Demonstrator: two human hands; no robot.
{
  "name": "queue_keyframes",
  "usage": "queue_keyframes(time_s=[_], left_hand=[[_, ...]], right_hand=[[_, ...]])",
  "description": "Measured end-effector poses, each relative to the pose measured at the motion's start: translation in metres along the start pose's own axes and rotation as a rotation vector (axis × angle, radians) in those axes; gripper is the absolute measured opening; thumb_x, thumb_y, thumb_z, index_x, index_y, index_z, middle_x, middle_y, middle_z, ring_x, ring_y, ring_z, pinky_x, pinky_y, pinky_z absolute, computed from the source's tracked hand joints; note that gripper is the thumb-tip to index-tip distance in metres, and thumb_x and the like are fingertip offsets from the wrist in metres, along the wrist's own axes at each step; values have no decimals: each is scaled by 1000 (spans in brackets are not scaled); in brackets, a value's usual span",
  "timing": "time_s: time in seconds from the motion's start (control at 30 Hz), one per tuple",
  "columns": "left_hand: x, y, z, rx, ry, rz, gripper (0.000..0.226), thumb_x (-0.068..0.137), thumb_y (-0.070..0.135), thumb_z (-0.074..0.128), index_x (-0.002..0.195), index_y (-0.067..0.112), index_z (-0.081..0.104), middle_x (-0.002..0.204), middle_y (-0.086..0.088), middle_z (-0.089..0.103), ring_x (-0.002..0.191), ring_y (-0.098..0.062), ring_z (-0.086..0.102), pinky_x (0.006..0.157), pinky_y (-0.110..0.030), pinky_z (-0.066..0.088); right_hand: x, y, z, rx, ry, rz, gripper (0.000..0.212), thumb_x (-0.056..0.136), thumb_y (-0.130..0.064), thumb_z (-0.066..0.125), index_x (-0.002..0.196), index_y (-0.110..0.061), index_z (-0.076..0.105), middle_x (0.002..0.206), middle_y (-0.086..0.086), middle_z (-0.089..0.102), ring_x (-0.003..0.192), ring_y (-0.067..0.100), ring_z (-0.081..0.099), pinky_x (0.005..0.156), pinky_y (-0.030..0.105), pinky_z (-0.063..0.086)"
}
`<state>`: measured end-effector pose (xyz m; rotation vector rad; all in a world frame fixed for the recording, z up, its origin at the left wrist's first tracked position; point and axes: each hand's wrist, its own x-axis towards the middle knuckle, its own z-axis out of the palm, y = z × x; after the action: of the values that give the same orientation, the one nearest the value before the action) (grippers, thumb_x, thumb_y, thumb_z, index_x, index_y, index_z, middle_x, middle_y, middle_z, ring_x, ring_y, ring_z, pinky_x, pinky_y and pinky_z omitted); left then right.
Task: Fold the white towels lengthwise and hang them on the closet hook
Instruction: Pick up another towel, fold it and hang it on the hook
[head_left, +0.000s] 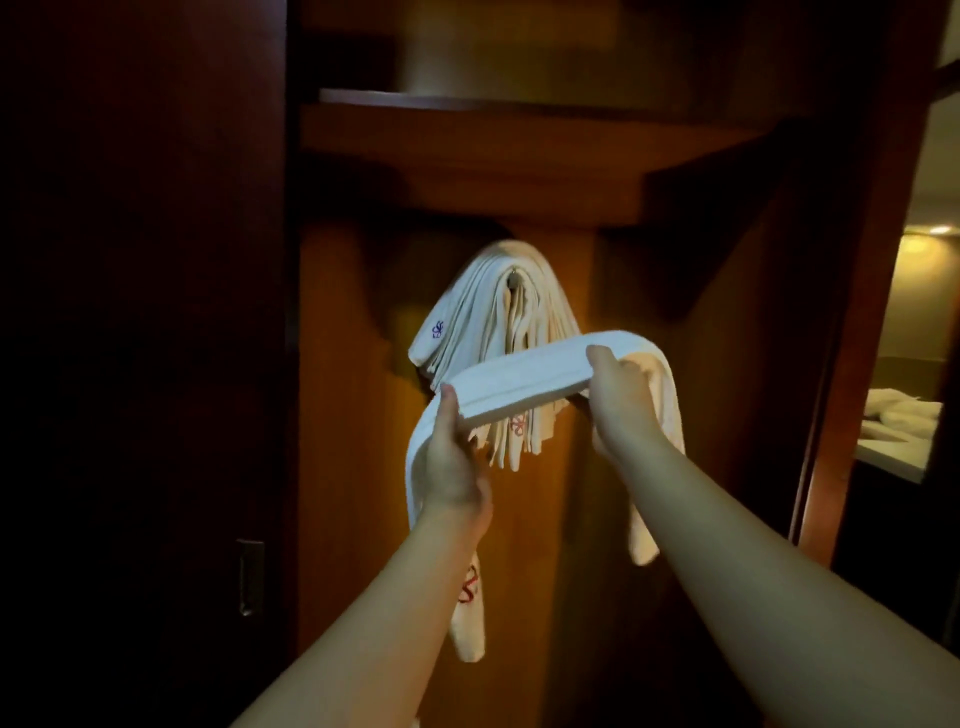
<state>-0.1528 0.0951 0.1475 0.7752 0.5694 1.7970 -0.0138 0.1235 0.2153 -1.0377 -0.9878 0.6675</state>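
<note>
Closet interior, dim: the left side is nearly black, with only a metal door handle catching light. Hook: almost wholly buried, just a small dark tip visible at the top of the hanging towels, a thick bundle of white folded towels draped over it against the wooden back panel; how many are there cannot be counted. One bears a purple mark, another a red one partly hidden. Folded towel: a long white strip held level in front of the bundle and below the hook, its ends drooping on either side (the left end hangs behind the forearm, showing a red mark). Left hand: grip closed on the strip's left part, thumb on top, fingers hidden beneath. Right hand: grip closed over the right part, fingertips hidden by cloth. Shelf above. Room at far right, blurred, with pale cloth indistinct.
</note>
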Motion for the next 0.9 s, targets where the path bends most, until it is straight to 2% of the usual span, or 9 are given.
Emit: queue_keyframes(time_s=[0.13, 0.23, 0.33, 0.47, 0.57, 0.67, 0.77, 0.83, 0.9], left_hand=[[15, 19, 12, 32, 152, 21, 15, 97, 36, 57, 95, 24, 66, 84, 5, 76, 99, -12, 66, 69, -22, 45], [28, 38, 20, 81, 170, -15, 19, 93, 26, 61, 107, 13, 64, 105, -4, 69, 102, -18, 63, 76, -29, 48], [46, 56, 22, 140, 176, -4, 25, 86, 23, 66, 108, 11, 64, 111, -9, 69, 104, -25, 63, 88, -40, 52], [80, 76, 27, 144, 110, 16, 18, 87, 27, 65, 97, 11, 65, 72, -3, 74, 67, -17, 73, 48, -24, 51], [108, 88, 39, 169, 41, 30, 22, 89, 32, 63, 96, 11, 62, 52, 4, 68, 48, -9, 68, 38, -19, 48], [140, 99, 51, 206, -61, 11, 37, 88, 48, 63, 100, 13, 65, 65, -1, 74, 63, -14, 74, 56, -29, 57], [181, 107, 61, 219, -177, -5, 69, 84, 69, 58, 115, 8, 65, 103, -14, 76, 103, -27, 70, 103, -48, 47], [204, 113, 66, 223, -270, -17, 81, 83, 79, 48, 116, 6, 63, 106, -15, 75, 106, -26, 69, 105, -46, 44], [227, 118, 71, 199, -338, -50, 90, 84, 83, 38, 121, 4, 60, 102, -13, 75, 99, -23, 70, 100, -42, 46]], right_hand=[[11, 4, -12, -142, 30, -37, 47, 96, -45, 51, 126, -9, 57, 96, -1, 65, 90, 15, 61, 70, 31, 48], [24, -3, -18, -228, 47, -43, 52, 95, -51, 50, 127, -11, 56, 106, 5, 66, 96, 21, 61, 80, 36, 51], [40, -10, -21, -243, 49, -91, 41, 95, -51, 51, 115, -15, 55, 90, -2, 62, 83, 12, 58, 61, 26, 41], [66, -20, -18, -220, 56, -85, 32, 97, -51, 51, 108, -21, 49, 86, -5, 55, 77, 9, 49, 57, 24, 32], [92, -32, -10, -251, 84, -109, 32, 98, -52, 50, 108, -22, 46, 81, -7, 50, 72, 8, 46, 55, 24, 30], [118, -48, 1, -285, 72, -136, 38, 98, -54, 48, 120, -22, 51, 92, -5, 56, 79, 15, 49, 68, 28, 39], [149, -60, 16, -307, 42, -95, 70, 95, -65, 45, 145, -16, 46, 130, 9, 56, 114, 30, 53, 91, 42, 37], [171, -63, 25, -221, -9, -67, 68, 89, -75, 45, 132, -22, 53, 107, 3, 62, 104, 25, 61, 90, 39, 38], [192, -64, 35, -103, -69, -63, 55, 86, -80, 46, 102, -28, 56, 77, -10, 62, 70, 6, 62, 81, 30, 42]])
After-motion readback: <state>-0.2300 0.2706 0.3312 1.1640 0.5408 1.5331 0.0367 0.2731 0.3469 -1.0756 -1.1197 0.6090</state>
